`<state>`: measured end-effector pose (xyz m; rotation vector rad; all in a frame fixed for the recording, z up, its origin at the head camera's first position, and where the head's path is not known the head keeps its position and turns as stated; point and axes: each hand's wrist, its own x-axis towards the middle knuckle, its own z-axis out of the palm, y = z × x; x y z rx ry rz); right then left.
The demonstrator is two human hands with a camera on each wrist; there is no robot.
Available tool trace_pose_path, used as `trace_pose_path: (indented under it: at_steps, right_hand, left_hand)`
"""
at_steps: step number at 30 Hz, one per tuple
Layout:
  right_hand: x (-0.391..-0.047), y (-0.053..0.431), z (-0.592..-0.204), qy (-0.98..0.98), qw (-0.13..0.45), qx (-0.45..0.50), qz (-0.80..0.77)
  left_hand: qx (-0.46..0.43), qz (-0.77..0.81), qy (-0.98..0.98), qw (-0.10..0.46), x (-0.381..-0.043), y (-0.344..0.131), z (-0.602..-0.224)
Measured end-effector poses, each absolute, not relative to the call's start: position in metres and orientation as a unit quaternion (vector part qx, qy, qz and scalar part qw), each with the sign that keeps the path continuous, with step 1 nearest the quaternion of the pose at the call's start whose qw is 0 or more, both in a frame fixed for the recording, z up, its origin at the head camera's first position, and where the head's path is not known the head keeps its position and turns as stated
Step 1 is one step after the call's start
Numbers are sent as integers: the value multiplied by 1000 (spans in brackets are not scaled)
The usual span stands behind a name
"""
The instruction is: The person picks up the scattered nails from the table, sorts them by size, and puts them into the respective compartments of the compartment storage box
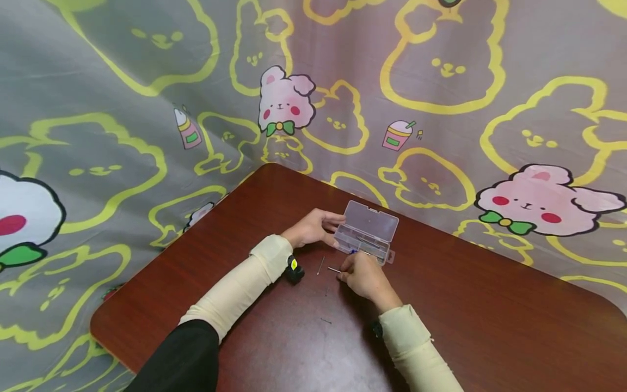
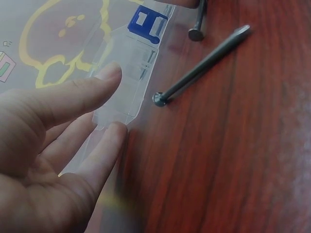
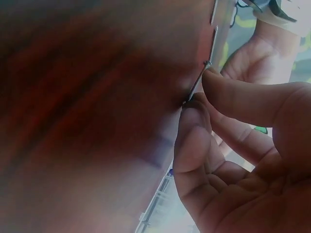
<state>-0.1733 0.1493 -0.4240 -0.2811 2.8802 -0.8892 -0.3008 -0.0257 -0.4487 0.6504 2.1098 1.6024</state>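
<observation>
A clear plastic box (image 1: pixel 347 239) stands on the table with its hinged lid (image 1: pixel 370 223) raised at the back. My left hand (image 1: pixel 313 226) holds the box's left end, its thumb and fingertips against the plastic. Just in front of the box, my right hand (image 1: pixel 364 275) pinches a metal nail (image 1: pixel 334 269) between thumb and fingertips. The flat head of this nail (image 2: pixel 196 34) shows in the left wrist view. Another nail (image 2: pixel 206 65), long and pointed, lies on the table close to the box. Inside the box are partitions and thin metal pieces, partly hidden by my right hand.
Two smaller thin metal pieces, one nearer the hands (image 1: pixel 326 292) and one closer to me (image 1: pixel 325 320), lie on the brown table (image 1: pixel 274 348). A blue plastic part (image 2: pixel 147 24) sits at the box's front edge. A patterned curtain (image 1: pixel 343 65) hangs behind the table.
</observation>
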Motion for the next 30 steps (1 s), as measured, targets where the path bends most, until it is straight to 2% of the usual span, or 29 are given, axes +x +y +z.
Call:
trace_pose_path:
  at_steps: [10,24,30]
  right_hand:
    - [-176,145,-426,959,40,-106,-260]
    - [-178,136,-423,966,121,-137,-182]
    - [-176,138,-422,961,123,-156,-192]
  left_hand:
    - [231,574,758,207,-303,-24,-450]
    - [242,571,759,199,-303,-25,-448]
    - [240,572,758,203,-302,-26,-449]
